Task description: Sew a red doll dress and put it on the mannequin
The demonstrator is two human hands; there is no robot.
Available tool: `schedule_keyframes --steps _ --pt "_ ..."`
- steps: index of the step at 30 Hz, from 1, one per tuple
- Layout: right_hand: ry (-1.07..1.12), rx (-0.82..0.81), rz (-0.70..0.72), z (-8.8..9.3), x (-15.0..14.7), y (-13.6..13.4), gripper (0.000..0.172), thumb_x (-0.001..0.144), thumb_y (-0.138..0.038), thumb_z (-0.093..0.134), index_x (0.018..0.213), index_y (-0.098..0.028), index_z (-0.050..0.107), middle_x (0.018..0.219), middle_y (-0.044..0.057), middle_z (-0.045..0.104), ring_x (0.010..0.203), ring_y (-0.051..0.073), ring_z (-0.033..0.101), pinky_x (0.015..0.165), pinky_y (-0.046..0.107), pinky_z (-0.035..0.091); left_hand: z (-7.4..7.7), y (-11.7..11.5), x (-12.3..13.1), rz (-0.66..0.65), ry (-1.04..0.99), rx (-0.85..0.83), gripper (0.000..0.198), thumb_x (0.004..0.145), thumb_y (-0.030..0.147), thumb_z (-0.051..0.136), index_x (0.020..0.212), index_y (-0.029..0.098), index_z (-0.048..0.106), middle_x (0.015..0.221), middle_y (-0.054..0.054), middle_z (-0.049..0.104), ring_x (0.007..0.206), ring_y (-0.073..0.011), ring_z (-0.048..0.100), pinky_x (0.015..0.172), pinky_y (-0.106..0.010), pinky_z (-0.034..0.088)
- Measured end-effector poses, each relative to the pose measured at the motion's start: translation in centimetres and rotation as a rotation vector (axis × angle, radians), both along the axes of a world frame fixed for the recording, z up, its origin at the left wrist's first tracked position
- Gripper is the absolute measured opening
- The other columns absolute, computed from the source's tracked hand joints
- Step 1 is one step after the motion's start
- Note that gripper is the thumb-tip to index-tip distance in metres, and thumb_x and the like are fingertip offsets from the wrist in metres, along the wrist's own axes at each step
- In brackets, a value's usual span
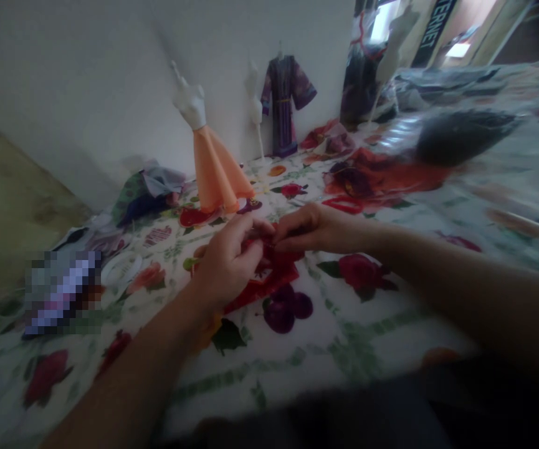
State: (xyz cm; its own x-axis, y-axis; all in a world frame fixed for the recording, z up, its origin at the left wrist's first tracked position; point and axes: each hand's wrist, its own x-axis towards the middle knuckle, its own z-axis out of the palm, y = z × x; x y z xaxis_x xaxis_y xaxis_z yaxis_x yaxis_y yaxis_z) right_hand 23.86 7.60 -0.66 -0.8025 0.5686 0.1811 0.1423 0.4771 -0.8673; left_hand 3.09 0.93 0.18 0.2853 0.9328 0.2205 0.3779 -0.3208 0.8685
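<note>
A piece of red cloth (pixel 273 277) lies over the flowered tablecloth, partly hidden by my fingers. My left hand (pixel 236 255) is closed on the cloth, with thumb and fingers around its upper part. Close against it on the right, my right hand (pixel 304 229) pinches at the same spot, fingertips together. Whether a needle or thread is between the right fingertips is too small to tell. Just behind my hands stands a small white dress form (pixel 189 103) wearing an orange skirt (pixel 217 168).
A purple robe (pixel 283 103) hangs on a small stand by the wall, beside another bare form (pixel 254 100). Red scissors handles (pixel 344 204) and orange-red fabric (pixel 386 178) lie to the right, near a dark bundle (pixel 465 134). Fabric scraps (pixel 147 187) sit at left.
</note>
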Motion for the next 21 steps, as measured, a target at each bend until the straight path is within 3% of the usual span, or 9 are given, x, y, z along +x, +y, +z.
schedule_keyframes --steps 6,13,17,21 --pt "0.04 0.147 0.013 -0.2 0.3 0.5 0.019 0.09 -0.034 0.068 0.093 -0.017 0.076 0.094 0.004 0.071 0.083 0.015 0.063 0.076 0.028 0.048 0.7 -0.2 1.0 0.192 -0.434 -0.289 0.014 0.082 0.008 0.061 0.091 0.017 0.066 0.099 -0.003 0.071 0.074 -0.0117 0.068 0.057 -0.019 0.057" --pt "0.033 0.145 -0.004 0.0 0.4 0.4 0.024 0.091 -0.038 0.069 0.092 -0.015 0.075 0.09 0.005 0.069 0.081 0.015 0.062 0.075 0.029 0.048 1.6 -0.2 0.9 0.247 -0.806 -0.404 0.018 0.081 0.0 0.056 0.082 0.012 0.069 0.101 -0.007 0.072 0.098 -0.0151 0.072 0.046 -0.007 0.047" --pt "0.001 0.101 0.022 0.2 0.5 0.2 0.026 0.091 -0.039 0.067 0.091 -0.014 0.073 0.087 0.004 0.069 0.077 0.014 0.06 0.071 0.028 0.047 1.4 0.2 0.7 0.315 -0.865 -0.458 0.022 0.083 0.0 0.051 0.081 0.013 0.068 0.098 -0.007 0.073 0.102 -0.0131 0.072 0.049 -0.006 0.047" --pt "-0.017 0.019 0.03 0.5 0.6 0.0 0.025 0.091 -0.038 0.067 0.089 -0.014 0.07 0.081 0.002 0.065 0.071 0.012 0.055 0.064 0.025 0.043 0.6 0.8 0.3 0.273 -0.697 -0.395 0.017 0.083 0.007 0.052 0.088 0.017 0.064 0.11 -0.007 0.072 0.111 -0.0181 0.069 0.061 -0.016 0.056"
